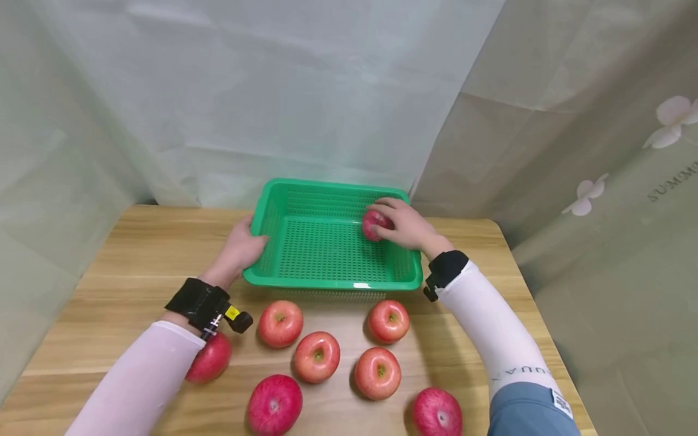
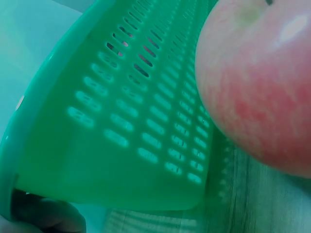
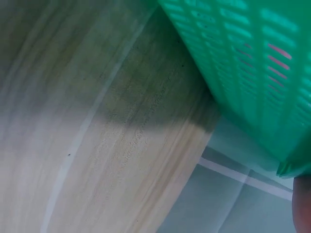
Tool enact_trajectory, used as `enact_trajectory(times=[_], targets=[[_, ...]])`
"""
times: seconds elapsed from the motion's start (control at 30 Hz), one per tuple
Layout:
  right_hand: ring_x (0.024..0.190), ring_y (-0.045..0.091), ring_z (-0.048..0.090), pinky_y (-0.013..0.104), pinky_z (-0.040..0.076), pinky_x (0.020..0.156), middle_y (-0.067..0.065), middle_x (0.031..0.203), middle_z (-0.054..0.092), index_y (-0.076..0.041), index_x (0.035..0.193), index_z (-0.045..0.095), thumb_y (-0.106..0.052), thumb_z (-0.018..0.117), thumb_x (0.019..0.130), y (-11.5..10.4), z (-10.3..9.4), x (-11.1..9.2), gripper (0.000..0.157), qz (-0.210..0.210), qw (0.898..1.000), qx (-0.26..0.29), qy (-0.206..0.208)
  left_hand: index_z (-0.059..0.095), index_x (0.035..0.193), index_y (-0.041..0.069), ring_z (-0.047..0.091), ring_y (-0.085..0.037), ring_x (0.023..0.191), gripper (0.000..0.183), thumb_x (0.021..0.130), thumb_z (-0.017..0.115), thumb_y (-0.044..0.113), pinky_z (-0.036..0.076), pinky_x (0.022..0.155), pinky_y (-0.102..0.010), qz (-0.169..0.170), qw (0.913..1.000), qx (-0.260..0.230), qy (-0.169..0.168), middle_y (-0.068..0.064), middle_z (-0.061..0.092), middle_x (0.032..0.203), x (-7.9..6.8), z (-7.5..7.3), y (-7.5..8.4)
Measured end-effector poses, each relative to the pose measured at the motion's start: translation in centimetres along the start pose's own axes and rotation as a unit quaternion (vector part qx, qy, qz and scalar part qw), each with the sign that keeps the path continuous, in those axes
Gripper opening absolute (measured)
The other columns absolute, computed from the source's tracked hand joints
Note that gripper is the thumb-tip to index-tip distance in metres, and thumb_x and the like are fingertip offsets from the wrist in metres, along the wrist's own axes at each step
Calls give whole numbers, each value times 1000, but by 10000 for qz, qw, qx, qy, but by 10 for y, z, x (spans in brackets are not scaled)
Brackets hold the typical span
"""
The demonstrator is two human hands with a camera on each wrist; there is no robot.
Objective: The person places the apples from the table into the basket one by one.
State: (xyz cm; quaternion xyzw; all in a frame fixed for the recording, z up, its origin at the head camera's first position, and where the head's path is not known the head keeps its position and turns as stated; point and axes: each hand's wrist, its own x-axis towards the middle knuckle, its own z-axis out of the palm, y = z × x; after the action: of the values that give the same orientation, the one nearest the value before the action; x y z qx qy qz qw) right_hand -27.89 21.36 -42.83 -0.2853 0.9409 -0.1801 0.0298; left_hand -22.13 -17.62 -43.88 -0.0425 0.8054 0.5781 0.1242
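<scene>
A green plastic basket (image 1: 332, 283) with slotted walls stands at the back of the wooden table. My left hand (image 1: 242, 245) grips its left rim, thumb over the edge; in the left wrist view part of that hand (image 2: 48, 216) shows under the rim. Inside the basket, at its right end, my right hand (image 1: 403, 224) holds a red apple (image 1: 374, 226) with its fingers around it. The right wrist view shows mostly the basket's outer wall (image 3: 243, 73), with red glimpsed through the slots, and only a sliver of the hand (image 3: 302, 204).
In front of the basket lie several apples, among them a pale red apple (image 1: 280, 324), another apple (image 1: 388, 321) and a dark red apple (image 1: 275, 404). One more apple (image 1: 211, 358) sits partly behind my left forearm. A hanging sheet (image 1: 305, 91) backs the wooden table (image 1: 163, 254).
</scene>
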Motion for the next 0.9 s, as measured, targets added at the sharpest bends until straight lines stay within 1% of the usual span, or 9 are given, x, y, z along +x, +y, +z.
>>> enact_trajectory(times=[0.13, 0.27, 0.4, 0.53, 0.63, 0.77, 0.9], targets=[[148, 35, 42, 54, 46, 114, 13, 163, 44, -20, 155, 58, -39, 65, 106, -5, -2, -6, 54, -118, 9999, 46, -60, 22, 165, -5, 63, -43, 113, 68, 102, 47, 0, 63, 85, -52, 54, 9999, 110, 49, -34, 49, 143, -1, -4, 0], [147, 35, 43, 55, 46, 113, 13, 161, 45, -19, 155, 58, -37, 67, 105, -7, -4, -12, 54, -225, 9997, 53, 15, 23, 165, -5, 64, -42, 109, 70, 99, 46, -1, 64, 82, -50, 75, 9999, 99, 62, -34, 50, 141, -2, -5, 3], [146, 36, 45, 56, 44, 116, 16, 160, 47, -15, 155, 59, -37, 67, 105, -9, -5, -18, 54, -330, 9994, -65, 110, 25, 163, -8, 64, -43, 110, 68, 98, 46, -1, 63, 84, -52, 123, 9998, 120, 70, -34, 50, 140, -2, -6, 5], [148, 36, 44, 55, 42, 118, 16, 161, 46, -16, 154, 59, -39, 66, 106, -10, -3, -26, 54, -341, 9993, -69, 123, 28, 160, -10, 65, -44, 109, 65, 98, 46, -2, 64, 84, -51, 192, 9997, 163, 54, -35, 51, 139, -1, -5, 4], [149, 36, 42, 55, 40, 119, 15, 162, 45, -17, 155, 59, -39, 66, 107, -9, -1, -33, 53, -363, 9992, 1, 156, 28, 160, -10, 65, -44, 109, 66, 98, 46, -2, 64, 83, -50, 211, 9996, 186, 20, -35, 51, 139, 0, -5, 3], [150, 37, 41, 56, 38, 121, 16, 162, 45, -15, 155, 59, -37, 67, 106, -9, -2, -42, 54, -449, 9987, 96, 242, 27, 161, -9, 65, -44, 109, 66, 98, 46, -2, 64, 84, -51, 201, 9995, 229, -6, -34, 51, 139, 2, -5, 3], [150, 37, 41, 56, 38, 121, 16, 163, 45, -15, 154, 59, -38, 66, 106, -12, -4, -51, 54, -500, 9984, 43, 242, 26, 162, -8, 65, -44, 110, 67, 98, 46, -2, 64, 84, -51, 215, 9994, 248, -46, -34, 50, 140, 3, -5, 5]])
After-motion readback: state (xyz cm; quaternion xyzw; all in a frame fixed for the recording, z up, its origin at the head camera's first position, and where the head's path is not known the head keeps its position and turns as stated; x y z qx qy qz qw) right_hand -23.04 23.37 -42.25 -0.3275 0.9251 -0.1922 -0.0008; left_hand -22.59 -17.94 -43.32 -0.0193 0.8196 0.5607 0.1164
